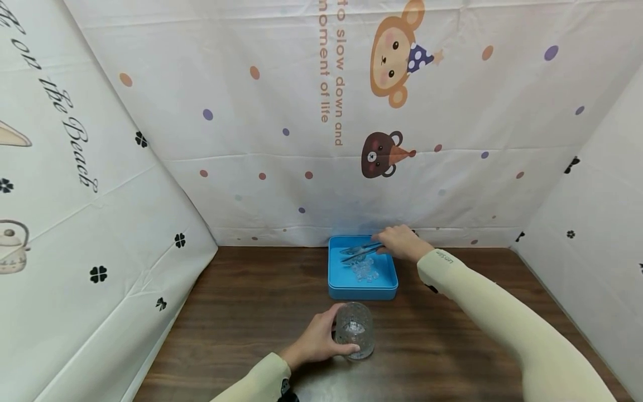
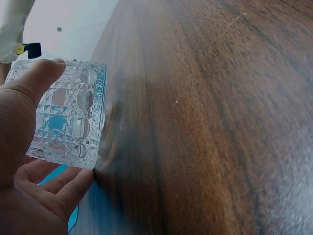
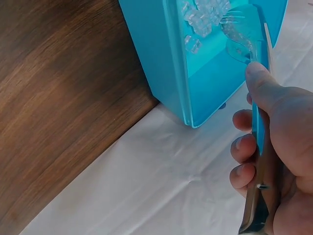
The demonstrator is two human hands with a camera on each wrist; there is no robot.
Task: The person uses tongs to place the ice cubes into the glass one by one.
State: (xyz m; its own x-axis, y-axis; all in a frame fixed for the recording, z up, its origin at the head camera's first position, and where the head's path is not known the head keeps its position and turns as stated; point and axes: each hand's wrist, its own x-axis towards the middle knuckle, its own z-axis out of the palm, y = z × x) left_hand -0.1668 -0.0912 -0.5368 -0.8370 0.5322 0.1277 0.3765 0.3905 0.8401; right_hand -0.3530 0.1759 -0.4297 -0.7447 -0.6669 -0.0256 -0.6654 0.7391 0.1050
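My left hand [image 1: 316, 338] grips a clear cut-pattern glass [image 1: 355, 330] on the table, thumb on the near side and fingers round the far side. In the left wrist view the faceted wall of the glass [image 2: 73, 115] fills the hand. My right hand [image 1: 399, 243] holds metal tongs [image 1: 363, 252] over a blue square box [image 1: 363, 293]. Clear ice-like cubes [image 1: 364, 269] lie inside the box. In the right wrist view the tongs' fork-shaped tip [image 3: 239, 32] is beside the cubes [image 3: 208, 17]; whether it grips one I cannot tell.
A dark wooden table [image 1: 251, 301] carries everything, with the blue box at its back edge by a printed white cloth [image 1: 281, 195]. More white cloth hangs at the left [image 1: 135, 268] and right.
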